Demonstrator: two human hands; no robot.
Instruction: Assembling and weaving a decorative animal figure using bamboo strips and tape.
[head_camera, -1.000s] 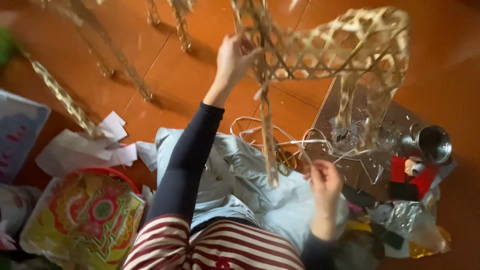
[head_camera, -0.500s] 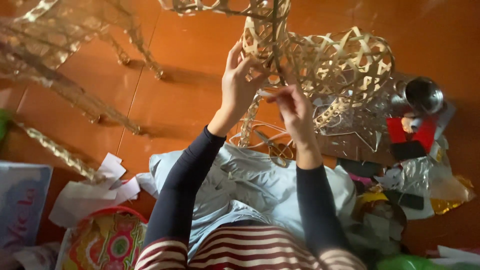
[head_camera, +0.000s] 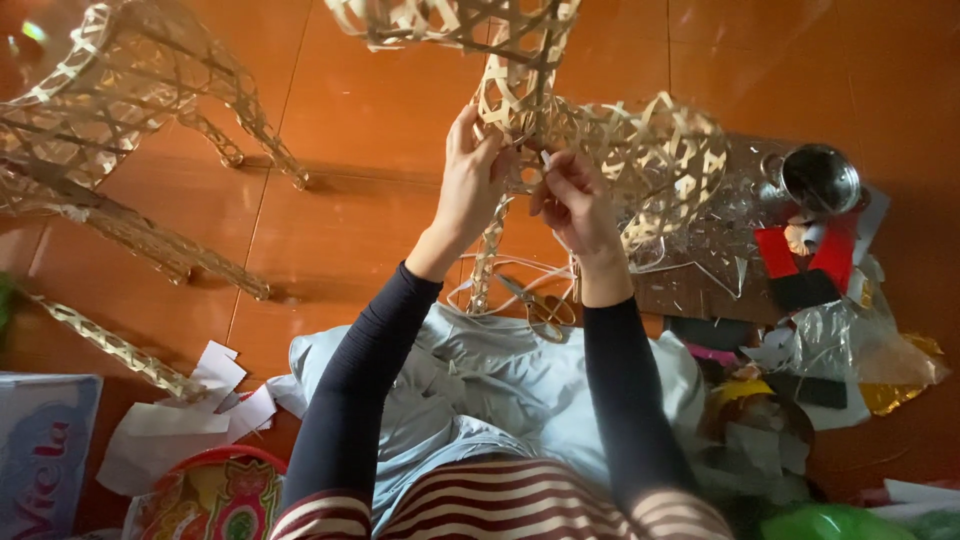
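1. Far to the left of the fingers, a second woven cane frame (head_camera: 120, 120) stands on the orange tiled floor (head_camera: 350, 130), its thin legs slanting down toward torn white paper scraps (head_camera: 190, 415).
2. The left hand (head_camera: 468, 190) is raised with its palm against the pale woven lattice figure (head_camera: 600, 140); its fingers (head_camera: 490, 150) are curled loosely round a narrow upright part of the weave, touching it.
3. Just right of those fingers, the right hand (head_camera: 575, 205) meets the same spot; its fingers (head_camera: 555, 170) are pressed together, pinching a thin strip of the lattice. The two hands nearly touch.
4. The lattice figure hangs above the floor, rising past the top edge above the fingers and bulging into a rounded body to their right.
5. Below the fingers, between the dark sleeves, scissors (head_camera: 540, 305) lie among loose cane strips beside a light blue cloth (head_camera: 480, 380).
6. Well to the right of the fingers, a metal cup (head_camera: 820, 178) stands by red and black paper pieces (head_camera: 800, 265) and crumpled clear plastic (head_camera: 850, 340).
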